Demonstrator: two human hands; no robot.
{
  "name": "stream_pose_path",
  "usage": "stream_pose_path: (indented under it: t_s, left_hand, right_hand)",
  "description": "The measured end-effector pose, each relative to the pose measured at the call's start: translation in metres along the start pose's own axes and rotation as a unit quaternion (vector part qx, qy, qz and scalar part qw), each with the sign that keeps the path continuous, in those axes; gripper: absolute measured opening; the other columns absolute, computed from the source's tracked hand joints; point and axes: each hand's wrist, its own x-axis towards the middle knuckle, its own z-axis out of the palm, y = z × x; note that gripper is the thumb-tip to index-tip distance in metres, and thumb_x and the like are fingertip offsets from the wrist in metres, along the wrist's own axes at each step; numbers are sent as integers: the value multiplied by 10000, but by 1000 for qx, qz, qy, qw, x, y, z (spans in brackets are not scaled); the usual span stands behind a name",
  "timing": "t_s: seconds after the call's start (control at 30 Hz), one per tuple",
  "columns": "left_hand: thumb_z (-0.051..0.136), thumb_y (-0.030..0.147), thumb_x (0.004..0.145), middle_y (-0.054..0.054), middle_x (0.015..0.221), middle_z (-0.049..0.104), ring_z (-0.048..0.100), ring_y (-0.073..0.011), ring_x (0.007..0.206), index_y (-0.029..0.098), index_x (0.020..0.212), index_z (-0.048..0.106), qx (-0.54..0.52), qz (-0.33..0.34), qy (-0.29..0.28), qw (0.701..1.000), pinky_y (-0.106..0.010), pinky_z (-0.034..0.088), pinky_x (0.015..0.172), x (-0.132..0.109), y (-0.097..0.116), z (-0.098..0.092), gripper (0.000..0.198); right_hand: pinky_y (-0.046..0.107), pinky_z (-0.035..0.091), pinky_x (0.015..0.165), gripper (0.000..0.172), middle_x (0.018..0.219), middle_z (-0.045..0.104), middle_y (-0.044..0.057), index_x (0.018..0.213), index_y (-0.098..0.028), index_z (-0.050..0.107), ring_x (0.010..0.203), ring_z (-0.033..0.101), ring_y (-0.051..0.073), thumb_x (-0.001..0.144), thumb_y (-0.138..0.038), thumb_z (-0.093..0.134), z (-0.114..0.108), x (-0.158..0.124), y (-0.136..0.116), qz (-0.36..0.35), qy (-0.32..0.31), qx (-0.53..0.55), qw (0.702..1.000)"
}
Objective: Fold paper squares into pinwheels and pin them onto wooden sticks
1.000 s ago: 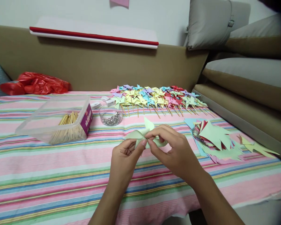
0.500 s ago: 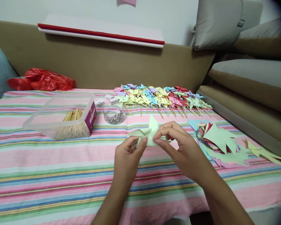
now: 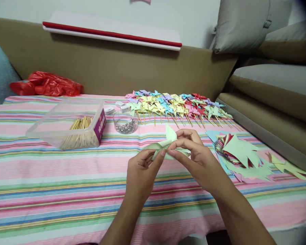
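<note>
Single head-worn view, taken from the wearer's side of the striped cloth [image 3: 66, 177], facing forward and tilted down across it to the brown panel [image 3: 132, 71] behind. Left hand [image 3: 142, 170] and right hand [image 3: 202, 163] close to the lens, just below frame centre.

A striped cloth [image 3: 66, 177] with many paper pinwheels [image 3: 178, 105] along its far side
The cloth, striped in pink, white, green and blue, carries a clear plastic tub [image 3: 100, 127] on its left half; a round dish [image 3: 117, 118] stands just right of it, with small white boxes [image 3: 124, 108] behind. A red plastic bag [image 3: 54, 85] lies at the far left edge. On the right rests a loose paper stack [image 3: 241, 149], a yellow cutout [image 3: 287, 165] beside it.
</note>
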Motion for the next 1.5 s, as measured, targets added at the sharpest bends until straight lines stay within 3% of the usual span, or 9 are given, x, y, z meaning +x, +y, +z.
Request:
stream_pose_path:
  t_s: [0.27, 0.57, 0.7, 0.93, 1.23, 1.33, 1.5]
  left_hand:
    - [730, 267, 867, 53, 575, 483, 432, -79, 574, 171, 654, 656, -12, 14, -11, 1000, -192, 378, 526, -1, 1, 0, 245]
    - [723, 248, 878, 8, 750, 699, 612, -115, 703, 194, 725, 723, -9, 26, -23, 999, -213, 500, 652, 0, -4, -1, 162]
    - [706, 243, 895, -18, 874, 766, 693, -167, 854, 220, 856, 783, 3, 33, -36, 999, -247, 552, 760, 0, -4, -1, 90]
    - [712, 256, 899, -35, 997, 786, 718, -204, 1005, 252, 1060, 796, -22, 13, -48, 999, -278, 575, 869, 0, -7, -3, 181]
    - [736, 260, 881, -41, 1082, 790, 725, -198, 1044, 218, 1048, 777, -64, -14, -75, 995, -257, 570, 892, 0, -6, -1, 177]
    - [743, 252, 873, -44, 1065, 792, 728, -206, 1031, 206, 1005, 771, -59, -13, -71, 996, -270, 575, 883, 1, -7, 0, 143]
    - [741, 296, 872, -45, 949, 791, 735, -230, 947, 199, 938, 772, -14, -3, -48, 999, -307, 592, 808, 1, -9, -1, 121]
  right_hand:
    - [324, 362, 1060, 124, 1158, 472, 31, 870, -299, 723, 1255, 453, 207, 920, -394, 660, -3, 1, 0, 18, -14, 8, 1000]
    - [319, 372, 1007, 144, 1121, 480, 26, 840, -288, 722, 1193, 479, 203, 911, -396, 661, -7, 1, -2, 43, -37, 24, 998]
    - [324, 381, 995, 141, 1110, 492, 29, 835, -287, 731, 1178, 491, 208, 906, -389, 665, -8, 2, -3, 46, -38, 20, 998]
    - [360, 385, 1016, 113, 1138, 581, 28, 851, -285, 749, 1178, 539, 227, 878, -386, 705, -8, 2, 1, 65, -34, 58, 996]
    - [324, 445, 904, 130, 975, 688, 7, 868, -230, 703, 958, 618, 181, 892, -358, 697, -6, 1, 1, 98, -51, 168, 980]
    - [309, 449, 876, 143, 978, 667, 5, 910, -231, 688, 941, 599, 173, 862, -358, 730, -5, 2, 4, 108, -30, 174, 978]
    - [286, 466, 826, 302, 921, 608, -21, 962, -260, 565, 912, 583, 158, 799, -357, 800, -1, 0, 12, 121, 16, 207, 971]
